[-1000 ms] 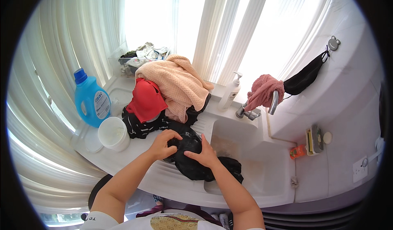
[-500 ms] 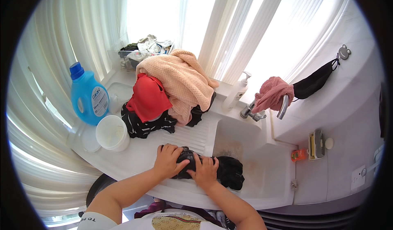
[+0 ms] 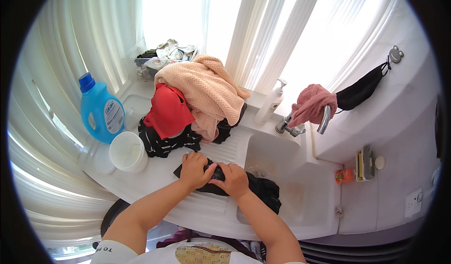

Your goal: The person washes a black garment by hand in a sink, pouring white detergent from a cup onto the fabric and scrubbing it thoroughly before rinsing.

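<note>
**Scrubbing a dark garment at the sink edge**

Pressing down together, both hands bunch a black cloth [image 3: 221,181] on the ribbed drainboard [image 3: 206,207], just left of the basin [image 3: 291,179].

Change since a second ago: the hands have pulled nearer the body, from the middle of the drainboard to its front part. The cloth has been gathered tighter beneath them. Its trailing end now hangs over the basin's front rim.

Left hand [image 3: 195,169]: fingers curled, knuckles up, gripping the cloth's left part.

Right hand [image 3: 233,179]: fingers curled, closed over the cloth's middle, touching the left hand.

Cloth: partly on the drainboard, partly draped into the basin at its near left corner.

Containers and contents:
- Basin: white, some brownish staining on the floor; it holds the cloth's loose end. Whether water stands in it cannot be told.
- White tub [image 3: 128,151]: open, left of the hands, at the counter's left end; inside looks pale, contents unclear.
- Blue detergent bottle [image 3: 99,110]: capped, upright, behind the tub.
- Clear bin [image 3: 162,57]: at the window, filled with crumpled light and dark items.
- Pump bottle [image 3: 272,103]: white, upright, behind the basin.

Other items: a laundry pile [image 3: 188,109] behind the drainboard, peach towel on top, red piece at its left, black striped piece beneath. A pink cloth [image 3: 312,105] is draped over the tap [image 3: 324,119].
</note>
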The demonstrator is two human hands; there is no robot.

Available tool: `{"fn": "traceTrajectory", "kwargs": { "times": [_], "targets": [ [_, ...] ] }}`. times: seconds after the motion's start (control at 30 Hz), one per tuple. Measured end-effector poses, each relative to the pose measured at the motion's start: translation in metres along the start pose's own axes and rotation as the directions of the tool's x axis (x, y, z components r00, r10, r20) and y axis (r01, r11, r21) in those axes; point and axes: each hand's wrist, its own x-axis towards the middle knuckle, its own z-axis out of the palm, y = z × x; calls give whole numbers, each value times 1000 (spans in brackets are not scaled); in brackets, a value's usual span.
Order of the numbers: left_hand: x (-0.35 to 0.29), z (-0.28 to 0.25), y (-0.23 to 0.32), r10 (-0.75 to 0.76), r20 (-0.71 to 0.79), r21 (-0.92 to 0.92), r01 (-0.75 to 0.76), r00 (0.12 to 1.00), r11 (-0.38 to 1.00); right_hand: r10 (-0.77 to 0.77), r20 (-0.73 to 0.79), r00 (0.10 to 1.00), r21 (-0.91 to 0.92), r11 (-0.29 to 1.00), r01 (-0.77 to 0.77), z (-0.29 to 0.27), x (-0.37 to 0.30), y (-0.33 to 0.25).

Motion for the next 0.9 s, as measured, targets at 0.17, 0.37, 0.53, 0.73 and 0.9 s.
{"fn": "traceTrajectory", "kwargs": {
  "times": [0.17, 0.37, 0.53, 0.73, 0.9],
  "targets": [
    [6, -22, -2, -121, 291, -40, 138, 949, 990, 295, 508, 810, 28, 933, -358, -31, 13, -11],
    [-69, -49, 13, 384, 91, -55, -380, 919, 923, -182, 157, 971, -136, 970, 204, -28, -65, -57],
    [22, -16, -1, 58, -131, 139, -40, 990, 989, 128, 42, 991, -16, 992, -127, -10, 14, -6],
    [-54, -66, 24, 485, 87, -26, -484, 870, 874, -49, 105, 993, 64, 997, 43, -56, -56, -51],
    [-35, -25, 5, 238, 21, 117, -238, 971, 964, 141, 287, 947, -29, 990, -139, -5, -23, -28]
  ]
}}
